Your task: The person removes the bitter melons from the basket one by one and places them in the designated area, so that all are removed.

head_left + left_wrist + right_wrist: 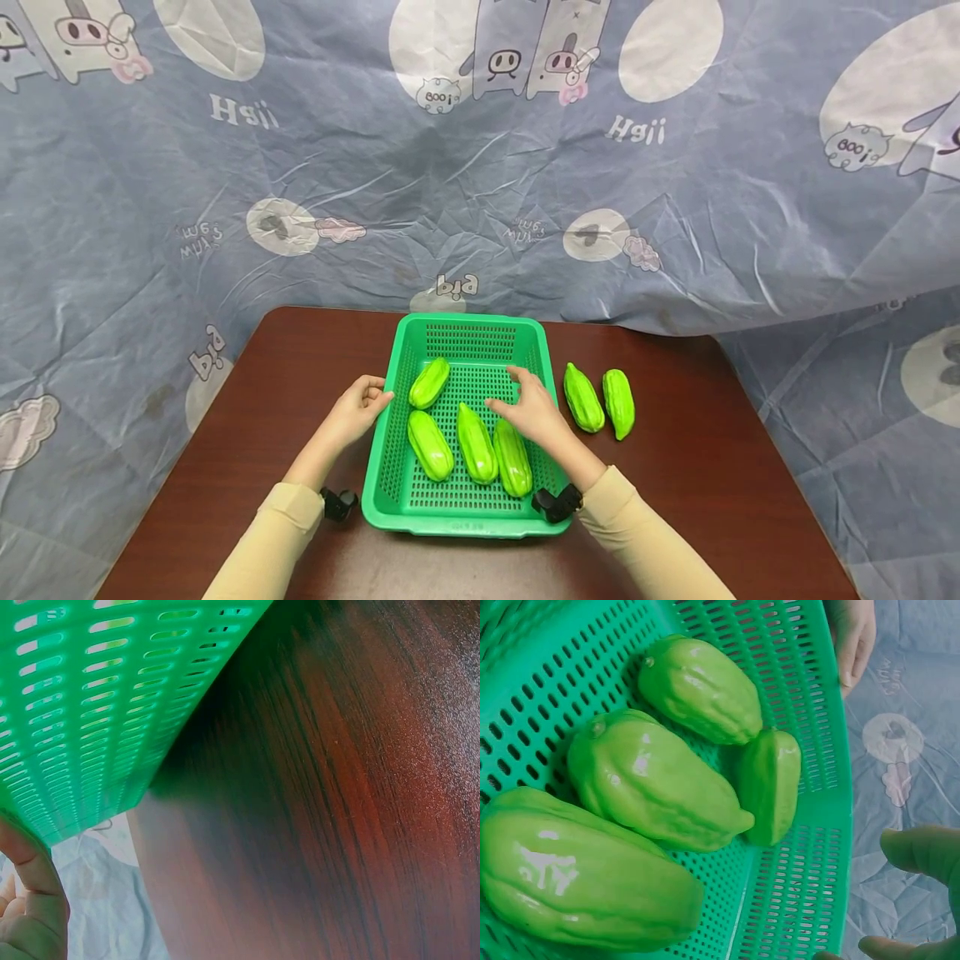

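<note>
A green plastic basket [467, 525] with slotted sides holds several light-green ribbed gourds. At its left rim is my left hand [358, 410], which pinches the edge with thumb and fingers; in the left wrist view part of that hand [34, 900] shows beside the slotted wall. My right hand [534, 410] hovers over the basket's right side, thumb and fingers spread, holding nothing. Just below it lies a gourd [513, 458], alongside a pointed gourd [477, 446]. To the left are a lower gourd [431, 446] and an upper gourd [430, 383].
Right of the basket, two more gourds, one [583, 398] nearer the basket and another [618, 403] farther out, lie on the dark brown table [697, 467]. A blue-grey printed cloth [480, 183] hangs behind the table and along its sides.
</note>
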### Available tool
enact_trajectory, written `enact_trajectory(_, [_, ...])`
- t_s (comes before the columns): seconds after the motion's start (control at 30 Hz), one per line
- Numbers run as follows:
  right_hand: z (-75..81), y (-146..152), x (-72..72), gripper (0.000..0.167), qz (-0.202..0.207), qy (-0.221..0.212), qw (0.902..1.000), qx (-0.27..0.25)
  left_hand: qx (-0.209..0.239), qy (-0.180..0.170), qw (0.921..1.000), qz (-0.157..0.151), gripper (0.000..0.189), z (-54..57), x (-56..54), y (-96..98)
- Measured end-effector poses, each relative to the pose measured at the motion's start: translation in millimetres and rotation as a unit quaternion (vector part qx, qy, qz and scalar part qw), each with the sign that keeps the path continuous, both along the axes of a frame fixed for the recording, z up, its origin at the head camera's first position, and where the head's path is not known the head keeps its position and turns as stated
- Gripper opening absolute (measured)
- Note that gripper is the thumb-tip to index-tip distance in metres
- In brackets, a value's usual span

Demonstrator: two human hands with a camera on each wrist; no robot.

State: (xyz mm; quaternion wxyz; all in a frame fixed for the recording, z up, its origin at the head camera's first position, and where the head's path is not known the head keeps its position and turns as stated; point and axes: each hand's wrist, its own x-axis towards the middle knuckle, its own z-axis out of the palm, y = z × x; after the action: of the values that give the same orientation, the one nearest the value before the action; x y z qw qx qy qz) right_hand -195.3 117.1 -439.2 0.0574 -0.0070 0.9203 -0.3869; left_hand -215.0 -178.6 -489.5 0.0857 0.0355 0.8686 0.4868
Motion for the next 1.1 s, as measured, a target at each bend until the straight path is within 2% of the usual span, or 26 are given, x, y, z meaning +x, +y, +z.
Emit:
enact_trajectory(0.53, [-13.7,-1.8,-1.6,0.078,0.01,-0.07,0.9961,0.053,0.005,0.001,1.0,-0.004,0.042,0.4,0.4,-0.4])
enact_trajectory(0.87, [-13.7,-8.8,-8.5,0.078,0.005,-0.128,0.9855,0.111,-0.001,0.0,1.0,-0.002,0.042,0.9,0.0,0.5])
enact_trajectory(1.1, [-18.3,-11.5,-6.2,0.088,0.024,-0.157,0.9775,0.139,0.0,0.003,1.0,-0.004,0.042,1.4,1.0,-0.5])
